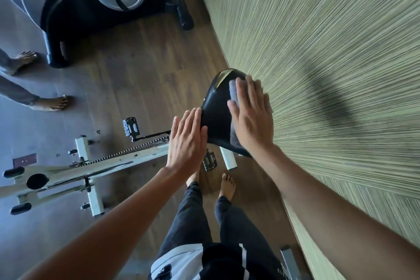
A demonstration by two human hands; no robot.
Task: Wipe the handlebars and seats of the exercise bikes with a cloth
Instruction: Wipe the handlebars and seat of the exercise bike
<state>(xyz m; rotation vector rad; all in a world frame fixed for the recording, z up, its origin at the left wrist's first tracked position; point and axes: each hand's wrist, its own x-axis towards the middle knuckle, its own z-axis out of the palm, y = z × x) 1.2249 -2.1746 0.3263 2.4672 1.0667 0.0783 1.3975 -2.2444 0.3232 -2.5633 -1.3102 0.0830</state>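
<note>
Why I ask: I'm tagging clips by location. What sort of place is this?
Probably a small gym or fitness room: a white exercise bike stands on the wood-look floor, a second, black exercise bike sits beyond it, and the right hand presses a grey cloth on the white bike's black seat.

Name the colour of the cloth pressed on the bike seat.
Grey cloth, on the black padded seat; head view.

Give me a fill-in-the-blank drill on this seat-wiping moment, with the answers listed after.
1. The right hand presses a ____ cloth onto the seat.
2. The left hand lies flat against the seat, fingers straight, and holds ____.
3. The seat's bike has a ____ frame.
4. The other bike, farther off, is ____.

Missing words: grey; nothing; white; black.
</note>
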